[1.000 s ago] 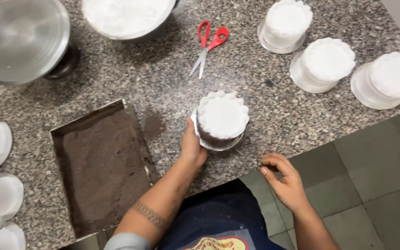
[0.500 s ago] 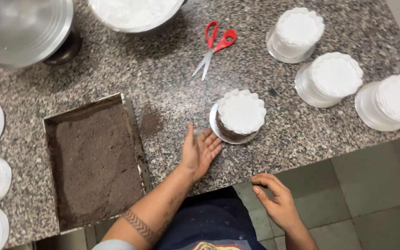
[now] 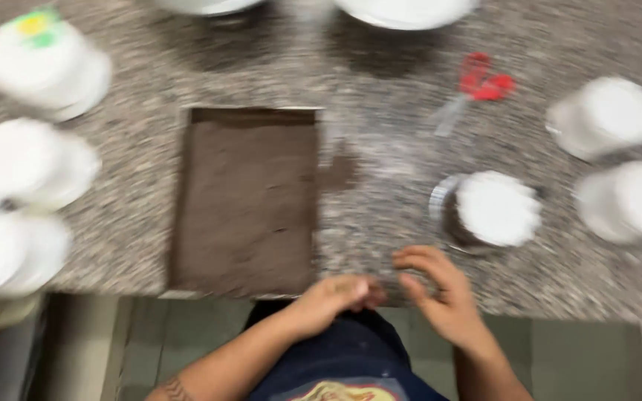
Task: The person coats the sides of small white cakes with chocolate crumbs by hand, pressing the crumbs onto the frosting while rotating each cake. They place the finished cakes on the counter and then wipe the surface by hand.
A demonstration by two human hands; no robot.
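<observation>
1. The whole picture is blurry, so small parts are hard to see.
2. The left hand [image 3: 332, 297] and the right hand [image 3: 440, 293] are at the near edge of the surface [image 3: 388, 208], close to each other. They hold nothing.
3. The left hand's grip looks curled in, with its fingers together. The right hand's grip is loose, with its fingers a little apart.
4. The nearest thing is one cup [image 3: 492, 212] with a white frilly top and dark stuff inside. It stands on the surface just past the right hand and does not touch it.
5. One flat tray [image 3: 247, 200] of brown crumbs lies to the left of the cup, just beyond the left hand. A small brown smear is on the surface beside it.
6. One pair of red scissors [image 3: 481, 89] lies farther back. Only the red handles are clear.
7. Two white cups stand on the right, and a third is cut off at the edge.
8. About four white cups stand on the left. Some run off the picture.
9. Two bowls at the top are cut off.
</observation>
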